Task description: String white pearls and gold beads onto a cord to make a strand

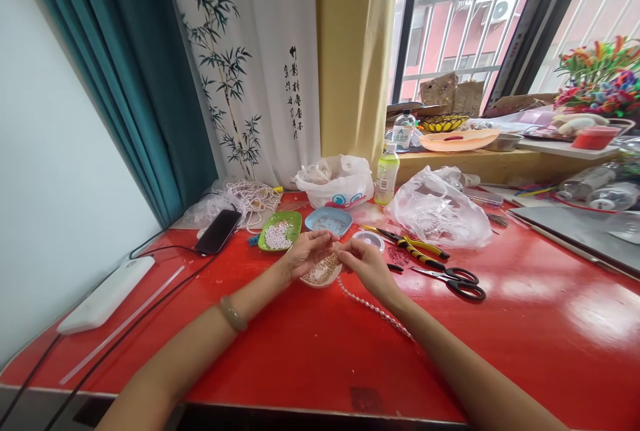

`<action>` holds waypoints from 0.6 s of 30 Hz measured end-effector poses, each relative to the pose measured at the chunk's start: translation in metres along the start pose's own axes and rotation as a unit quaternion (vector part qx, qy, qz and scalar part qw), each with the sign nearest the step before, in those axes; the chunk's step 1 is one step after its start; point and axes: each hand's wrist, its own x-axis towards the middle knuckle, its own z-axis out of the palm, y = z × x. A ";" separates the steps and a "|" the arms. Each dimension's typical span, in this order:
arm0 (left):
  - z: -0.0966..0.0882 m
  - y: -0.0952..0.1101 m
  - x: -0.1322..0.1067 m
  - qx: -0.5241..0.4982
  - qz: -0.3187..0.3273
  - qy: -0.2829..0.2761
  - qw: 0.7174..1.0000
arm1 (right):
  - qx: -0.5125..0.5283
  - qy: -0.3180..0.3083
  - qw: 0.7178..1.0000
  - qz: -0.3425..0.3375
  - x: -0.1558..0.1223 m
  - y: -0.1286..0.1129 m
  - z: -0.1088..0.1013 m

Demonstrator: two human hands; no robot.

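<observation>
My left hand (311,252) is raised over a small bowl of gold beads (320,278), thumb and fingertips closed in a pinch; whatever lies between them is too small to make out. Close beside it, my right hand (367,264) pinches the upper end of a string of pale beads (373,306), which trails down to the red table under my right forearm. The fingertips of both hands almost meet. Behind them are a green dish (283,231) with pearly beads and a blue dish (329,222) with small clear pieces. A white spool (369,240) is partly covered by my right hand.
On the right lie yellow-black pliers (417,249), black-handled scissors (455,280) and dark pink beads (399,256). Plastic bags (440,211) and a bottle (387,174) stand behind. A phone (219,231), cables and a white power strip (106,294) occupy the left.
</observation>
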 end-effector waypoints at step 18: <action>0.002 0.002 -0.003 0.009 0.007 0.006 1.000 | -0.011 0.004 1.000 0.004 -0.001 -0.003 -0.001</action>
